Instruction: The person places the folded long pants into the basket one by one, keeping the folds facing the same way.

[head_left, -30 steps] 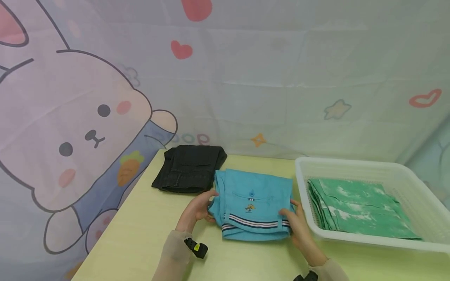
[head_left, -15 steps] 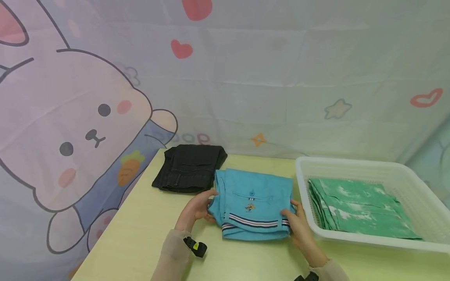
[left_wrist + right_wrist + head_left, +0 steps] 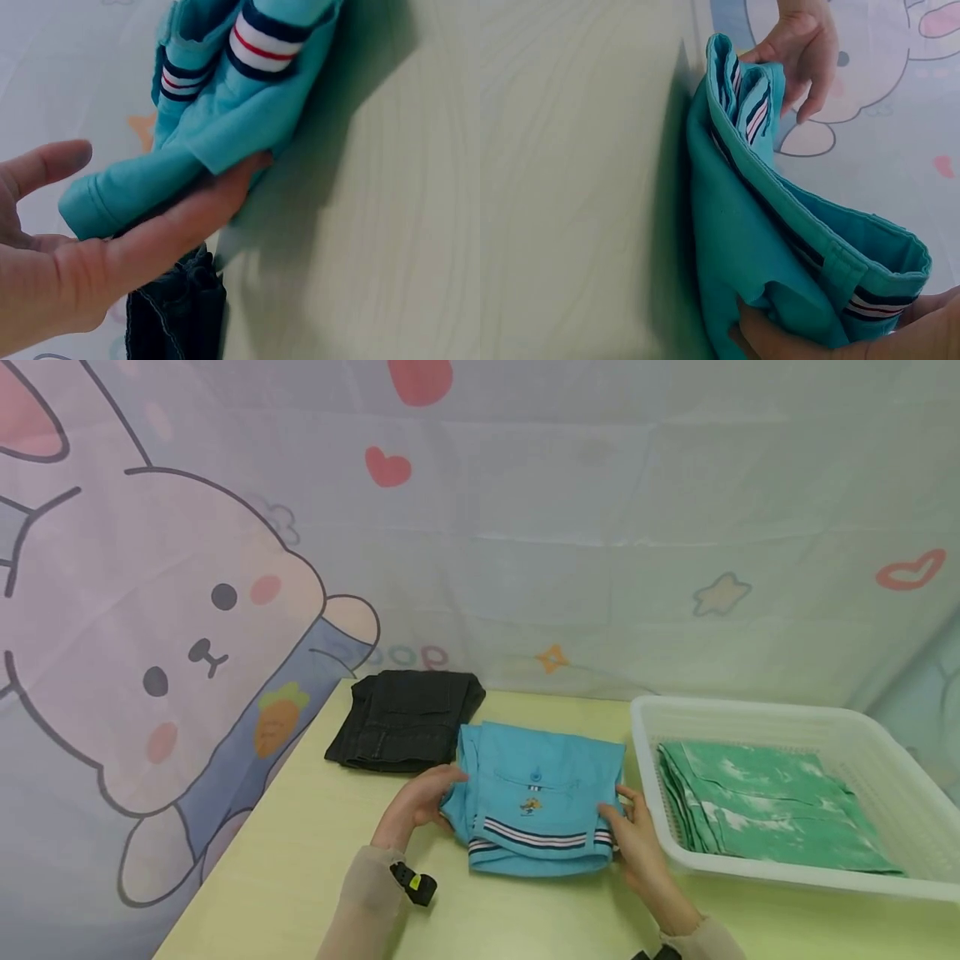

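Observation:
A folded blue garment point(image 3: 547, 793) with striped bands and a small embroidered figure lies on the table in the head view. At its left edge is the left hand point(image 3: 420, 802); in the left wrist view that hand point(image 3: 112, 247) has its fingers beneath a blue fold point(image 3: 135, 187) and its thumb apart above it. The right hand point(image 3: 636, 839) grips the garment's right side. In the right wrist view, the right hand point(image 3: 900, 334) holds the cloth point(image 3: 742, 225) between thumb and fingers, and the left hand point(image 3: 802, 52) shows at the far end.
Folded black trousers point(image 3: 408, 718) lie behind and left of the blue garment, close to it. A white basket point(image 3: 750, 860) stands at the right, holding a folded green garment point(image 3: 765, 802). A printed cloth point(image 3: 525, 527) hangs behind the table point(image 3: 285, 852).
The lower part of the blue garment has shifted slightly left, and the left hand with it. The right hand has kept nearly the same place. Trousers and basket have stayed put.

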